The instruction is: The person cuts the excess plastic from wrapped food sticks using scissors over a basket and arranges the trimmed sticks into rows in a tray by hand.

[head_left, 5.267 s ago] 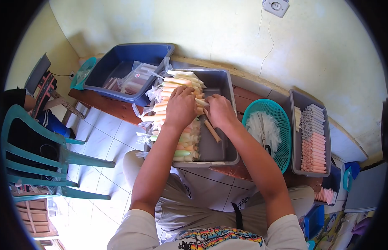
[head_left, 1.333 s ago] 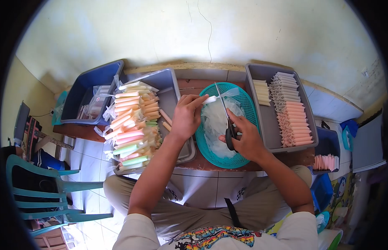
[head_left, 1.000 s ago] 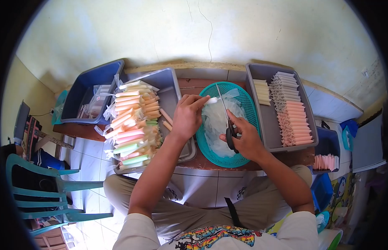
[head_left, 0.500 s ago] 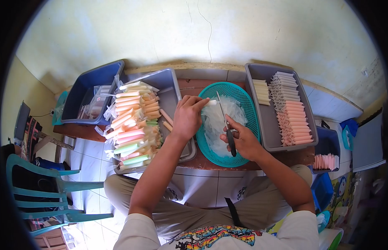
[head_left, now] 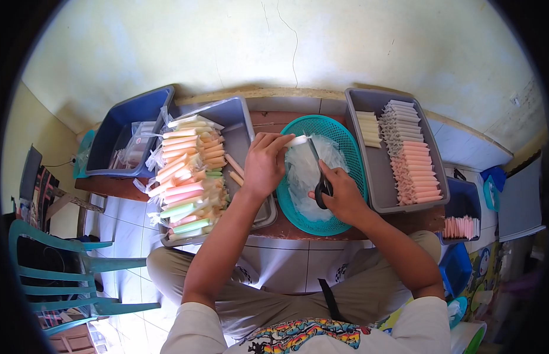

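Note:
My left hand [head_left: 265, 164] is closed on one end of a white ice pop [head_left: 296, 141] in a plastic sleeve, its other end pointing right. Black-handled scissors [head_left: 323, 187] are gripped in my right hand [head_left: 344, 194], with the blades reaching up to the ice pop's right tip. Both hands are above a turquoise mesh basket [head_left: 358, 154] that holds a heap of clear plastic scraps [head_left: 316, 177]. Left of my left hand, a grey tray [head_left: 244, 127] is piled with wrapped pastel ice pops [head_left: 183, 173].
A grey bin [head_left: 375, 177] on the right holds rows of ice pops [head_left: 419, 168]. Further left stands a dark blue bin [head_left: 124, 121] with plastic packs. Another bin [head_left: 463, 197] sits lower right, and a green plastic chair [head_left: 56, 277] stands at left.
The scissors have shifted, and their blades now meet the ice pop's tip. More of the white ice pop shows to the right of my left fingers.

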Action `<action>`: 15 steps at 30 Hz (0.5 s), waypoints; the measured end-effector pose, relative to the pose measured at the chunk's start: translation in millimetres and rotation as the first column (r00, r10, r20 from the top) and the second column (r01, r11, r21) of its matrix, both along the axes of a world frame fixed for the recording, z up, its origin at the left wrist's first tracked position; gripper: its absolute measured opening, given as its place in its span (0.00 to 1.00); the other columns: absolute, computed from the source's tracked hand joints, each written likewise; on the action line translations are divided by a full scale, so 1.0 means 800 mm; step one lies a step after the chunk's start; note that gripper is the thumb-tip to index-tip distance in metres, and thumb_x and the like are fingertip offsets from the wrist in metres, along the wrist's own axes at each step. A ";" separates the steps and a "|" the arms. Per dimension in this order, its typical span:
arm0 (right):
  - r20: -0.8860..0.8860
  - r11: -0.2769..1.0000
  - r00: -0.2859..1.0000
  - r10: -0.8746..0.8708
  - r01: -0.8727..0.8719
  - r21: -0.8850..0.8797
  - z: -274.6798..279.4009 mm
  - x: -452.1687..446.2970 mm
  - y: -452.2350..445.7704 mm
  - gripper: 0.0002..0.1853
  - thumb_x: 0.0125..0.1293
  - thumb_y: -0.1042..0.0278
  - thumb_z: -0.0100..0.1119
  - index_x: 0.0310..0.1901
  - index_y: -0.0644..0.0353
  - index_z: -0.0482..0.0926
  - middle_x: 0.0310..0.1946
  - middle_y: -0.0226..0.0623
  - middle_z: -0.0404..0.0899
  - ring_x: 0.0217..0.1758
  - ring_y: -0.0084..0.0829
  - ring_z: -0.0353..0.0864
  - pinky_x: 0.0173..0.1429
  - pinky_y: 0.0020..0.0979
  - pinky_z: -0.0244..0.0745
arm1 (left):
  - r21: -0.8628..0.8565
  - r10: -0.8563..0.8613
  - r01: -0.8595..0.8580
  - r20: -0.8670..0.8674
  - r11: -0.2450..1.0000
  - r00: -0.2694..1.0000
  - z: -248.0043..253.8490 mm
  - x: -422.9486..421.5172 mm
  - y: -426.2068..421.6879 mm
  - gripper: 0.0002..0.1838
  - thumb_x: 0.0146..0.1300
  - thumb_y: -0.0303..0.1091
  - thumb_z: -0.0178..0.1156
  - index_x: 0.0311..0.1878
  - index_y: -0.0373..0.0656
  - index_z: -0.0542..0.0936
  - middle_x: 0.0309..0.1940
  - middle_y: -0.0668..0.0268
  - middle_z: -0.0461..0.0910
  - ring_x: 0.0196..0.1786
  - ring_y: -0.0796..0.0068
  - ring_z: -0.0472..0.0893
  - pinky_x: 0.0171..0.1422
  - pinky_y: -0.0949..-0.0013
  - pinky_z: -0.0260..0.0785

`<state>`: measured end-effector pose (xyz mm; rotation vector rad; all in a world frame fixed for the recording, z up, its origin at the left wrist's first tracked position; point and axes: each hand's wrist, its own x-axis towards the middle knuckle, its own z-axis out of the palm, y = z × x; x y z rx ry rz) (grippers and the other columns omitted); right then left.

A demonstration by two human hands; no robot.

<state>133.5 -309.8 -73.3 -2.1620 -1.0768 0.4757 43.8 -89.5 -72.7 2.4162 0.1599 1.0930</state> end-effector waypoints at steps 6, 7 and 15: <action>0.219 0.997 0.974 0.059 -0.068 0.034 -0.048 0.004 0.008 0.47 0.65 0.64 0.78 0.82 0.64 0.64 0.58 0.55 0.73 0.53 0.55 0.83 0.61 0.47 0.80 | -0.003 -0.016 0.016 0.023 1.000 1.000 0.007 -0.001 -0.004 0.19 0.60 0.17 0.69 0.54 0.41 0.89 0.48 0.59 0.89 0.52 0.54 0.83 0.61 0.54 0.77; 0.207 0.998 0.976 0.066 -0.067 -0.003 -0.047 0.004 0.012 0.47 0.64 0.66 0.77 0.82 0.63 0.63 0.59 0.55 0.72 0.54 0.57 0.84 0.61 0.48 0.81 | -0.003 -0.019 0.019 0.022 1.000 1.000 0.007 -0.001 -0.004 0.19 0.60 0.17 0.69 0.54 0.41 0.89 0.48 0.59 0.89 0.52 0.54 0.83 0.61 0.54 0.77; 0.227 0.992 0.971 0.072 -0.046 -0.121 -0.047 0.000 0.024 0.41 0.63 0.74 0.68 0.79 0.64 0.66 0.59 0.58 0.71 0.52 0.63 0.86 0.58 0.54 0.85 | 0.004 -0.070 0.070 0.032 0.998 0.997 0.010 -0.002 -0.009 0.21 0.59 0.18 0.73 0.57 0.44 0.89 0.48 0.59 0.90 0.51 0.55 0.85 0.56 0.57 0.79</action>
